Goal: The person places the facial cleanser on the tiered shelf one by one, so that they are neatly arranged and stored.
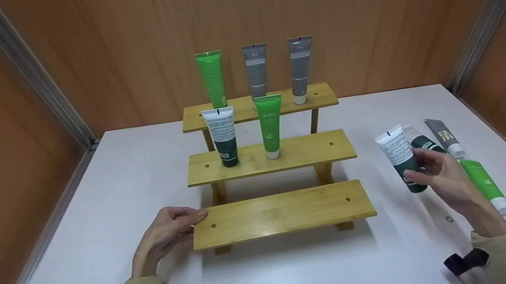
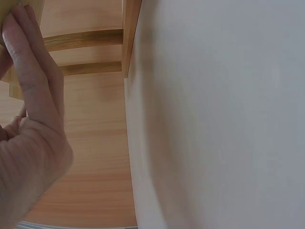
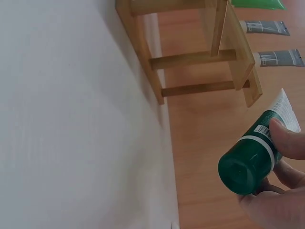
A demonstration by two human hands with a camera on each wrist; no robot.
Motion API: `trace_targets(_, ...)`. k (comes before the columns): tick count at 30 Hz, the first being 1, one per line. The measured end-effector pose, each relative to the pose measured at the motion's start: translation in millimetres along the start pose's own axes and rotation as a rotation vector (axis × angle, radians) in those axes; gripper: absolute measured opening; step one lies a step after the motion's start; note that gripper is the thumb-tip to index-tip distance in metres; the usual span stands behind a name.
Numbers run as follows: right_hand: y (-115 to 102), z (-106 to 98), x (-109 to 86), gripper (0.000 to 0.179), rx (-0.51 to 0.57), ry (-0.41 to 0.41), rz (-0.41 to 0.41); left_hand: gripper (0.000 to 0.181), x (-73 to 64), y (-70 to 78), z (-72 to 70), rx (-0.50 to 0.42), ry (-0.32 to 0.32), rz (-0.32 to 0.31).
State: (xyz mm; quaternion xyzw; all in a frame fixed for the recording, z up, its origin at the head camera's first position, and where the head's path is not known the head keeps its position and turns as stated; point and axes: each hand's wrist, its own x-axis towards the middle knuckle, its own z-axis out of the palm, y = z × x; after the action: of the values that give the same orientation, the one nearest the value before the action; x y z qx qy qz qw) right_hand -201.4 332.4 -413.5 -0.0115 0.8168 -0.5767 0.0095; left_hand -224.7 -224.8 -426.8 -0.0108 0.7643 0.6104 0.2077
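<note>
In the head view a three-tier wooden display stand (image 1: 284, 213) is at the centre. My left hand (image 1: 170, 228) pinches the left end of its lowest shelf, thumb on top; in the left wrist view the fingers (image 2: 35, 78) extend beneath the board. My right hand (image 1: 444, 177) holds a white and dark green squeeze tube (image 1: 398, 154) between thumb and fingers, cap down and tilted, right of the stand. Its dark green cap (image 3: 240, 171) faces the right wrist camera. On the middle shelf stand a similar white and dark green tube (image 1: 222, 136) and a bright green tube (image 1: 271, 126).
The top shelf bears a green tube (image 1: 212, 80) and two grey tubes (image 1: 257, 70). On the white table (image 1: 295, 282) at right lie another dark green and white tube (image 1: 423, 140), a grey tube (image 1: 444, 136) and a green tube (image 1: 481, 179). Wooden panels (image 1: 232, 13) enclose the table.
</note>
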Motion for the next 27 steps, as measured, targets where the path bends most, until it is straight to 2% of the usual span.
trace_targets(9, -11.8, 13.4, 4.1, 0.076, 0.090, 0.020, -0.025, 0.038, -0.1, 1.3, 0.3, -0.020, 0.001, -0.003)
trace_targets(17, -23.0, 25.4, 8.7, 0.071, 0.102, 0.030, -0.077, 0.034, 0.7, 0.7, 1.2, -0.023, 0.001, -0.014)
trace_targets(24, -35.9, 35.8, 13.3, 0.069, 0.104, 0.034, -0.093, 0.032, -0.1, 0.4, -0.3, -0.029, -0.033, 0.023)
trace_targets(27, -41.0, 39.4, 14.9, 0.069, 0.104, 0.032, -0.096, 0.033, 0.0, 0.5, 0.0, -0.031, -0.025, 0.019)
